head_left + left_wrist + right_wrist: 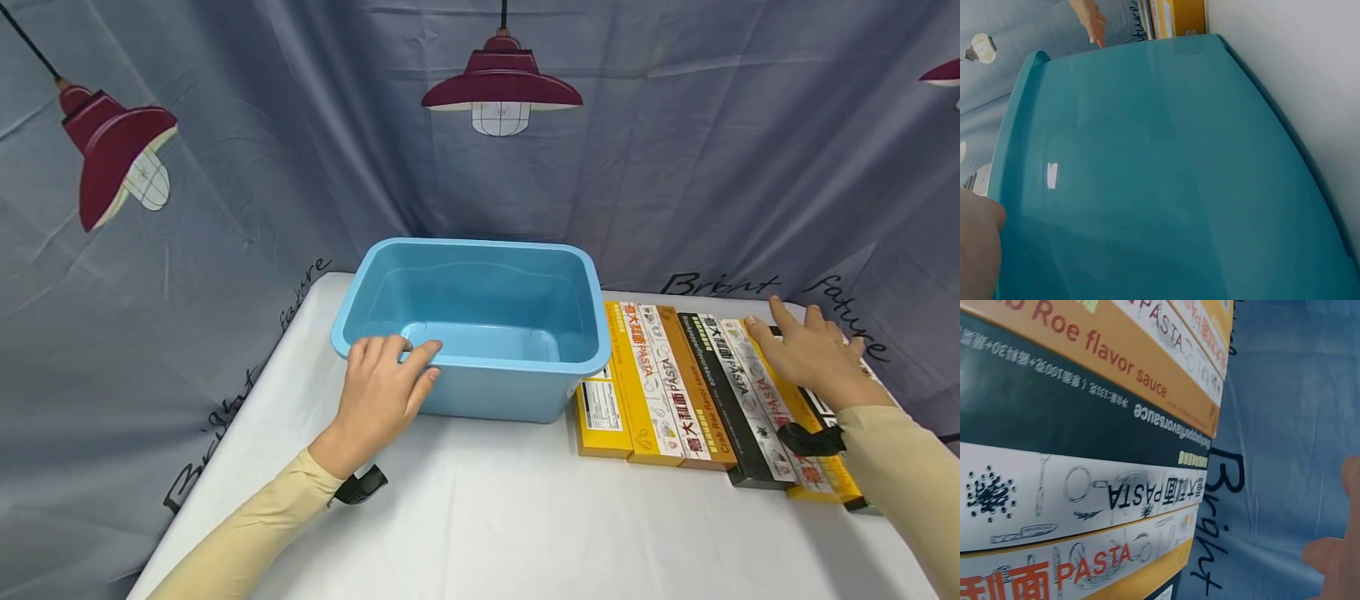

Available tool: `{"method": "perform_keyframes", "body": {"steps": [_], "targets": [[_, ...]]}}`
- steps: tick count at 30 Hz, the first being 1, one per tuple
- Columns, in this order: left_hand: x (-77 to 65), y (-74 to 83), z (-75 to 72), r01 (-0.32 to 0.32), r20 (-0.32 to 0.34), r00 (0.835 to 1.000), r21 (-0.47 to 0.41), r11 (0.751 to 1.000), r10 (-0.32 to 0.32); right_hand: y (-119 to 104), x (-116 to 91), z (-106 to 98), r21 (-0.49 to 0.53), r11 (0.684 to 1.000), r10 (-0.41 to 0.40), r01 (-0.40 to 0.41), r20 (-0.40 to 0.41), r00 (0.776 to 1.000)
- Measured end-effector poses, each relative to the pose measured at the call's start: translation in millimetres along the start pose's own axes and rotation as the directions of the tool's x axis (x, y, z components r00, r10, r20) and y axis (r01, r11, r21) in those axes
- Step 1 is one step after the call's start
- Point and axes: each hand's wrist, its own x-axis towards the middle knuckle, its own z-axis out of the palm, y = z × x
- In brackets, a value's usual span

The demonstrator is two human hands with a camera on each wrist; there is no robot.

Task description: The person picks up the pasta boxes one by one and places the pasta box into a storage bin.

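the left hand [382, 387] has its fingers bent over the near rim of the light-blue, rectangular plastic tub [495, 396], toward its left corner, with the thumb on the outer side. the right hand [817, 350] is spread wide and holds nothing, near the far right end of the row of slim, printed card pasta cartons [712, 392] in yellow, brown, black and white. the cartons lie side by side on the white cloth-covered table [487, 517], right of the tub. in the right wrist view the visible fingers stand apart from them.

step in hand, as judged: taking hold of a carton at the right end.
1. steady the tub with light pressure only; a hard pull on the rim could tilt it.
2. select the outermost carton, since its outer side should be easier to reach.
3. align the right thumb and fingers with its two long edges.
4. pinch near mid-length to limit tipping.
5. lift straight up without squeezing hard, as thin card may dent
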Motion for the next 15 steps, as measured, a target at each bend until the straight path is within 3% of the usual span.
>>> {"method": "perform_keyframes", "body": {"steps": [9,15], "targets": [[-2.9,-6.0,7.6,-0.025,-0.079,0.997,-0.013,1.000,0.023,11.6,-2.2,2.4,0.016,1.000,0.024,-0.024,0.012,1.000],[-6.4,-5.8,10.1,-0.020,-0.104,0.994,-0.023,1.000,0.018,33.6,-7.4,7.2,0.033,0.999,0.027,-0.028,0.023,0.999]]}}
